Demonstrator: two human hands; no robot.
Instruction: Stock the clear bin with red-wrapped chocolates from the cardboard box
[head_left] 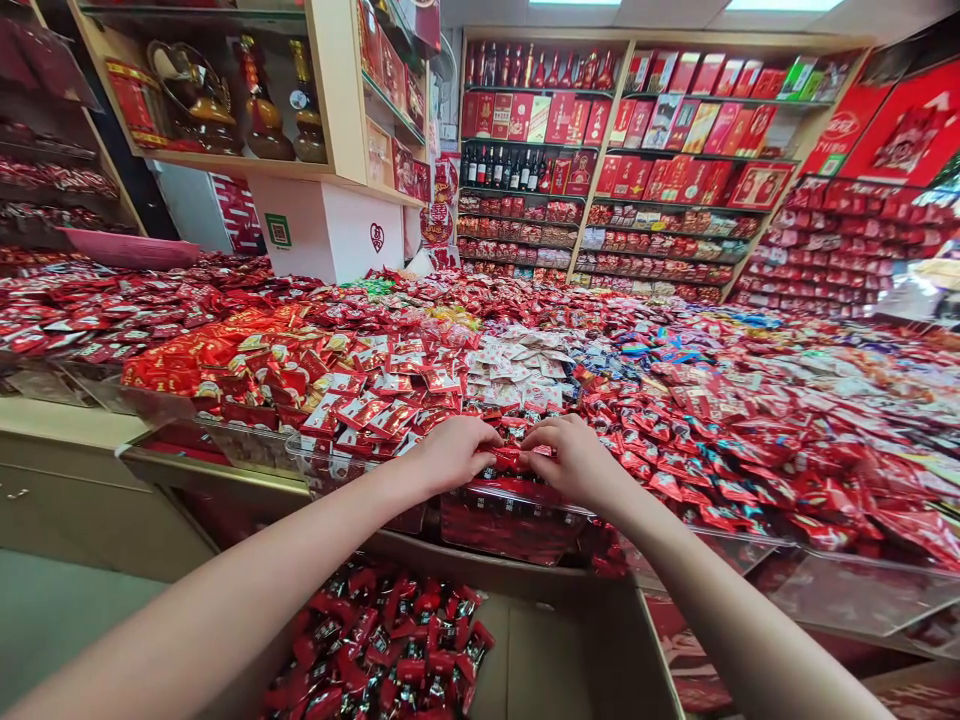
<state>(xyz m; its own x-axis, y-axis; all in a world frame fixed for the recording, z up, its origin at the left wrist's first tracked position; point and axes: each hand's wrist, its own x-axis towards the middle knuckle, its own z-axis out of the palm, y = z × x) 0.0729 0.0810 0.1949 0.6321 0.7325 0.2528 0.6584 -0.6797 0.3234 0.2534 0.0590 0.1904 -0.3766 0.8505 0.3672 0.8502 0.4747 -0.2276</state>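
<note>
- red candies (514,460) pinched between both hands at the front edge of the display, over a clear bin (517,510).
- left hand (454,452) and right hand (574,460) curled closed on them, fingertips meeting.
- bin looks nearly full; carton (390,650) below only partly emptied, so seemingly midway.
- white packets (517,375) just behind.

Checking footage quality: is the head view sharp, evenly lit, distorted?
Head view: evenly lit from ceiling panels, no hard shadows; the left hand and right hand on small red wrapped candies look sharp; wide-angle bending tilts the wooden wall shelves at the edges.
</note>
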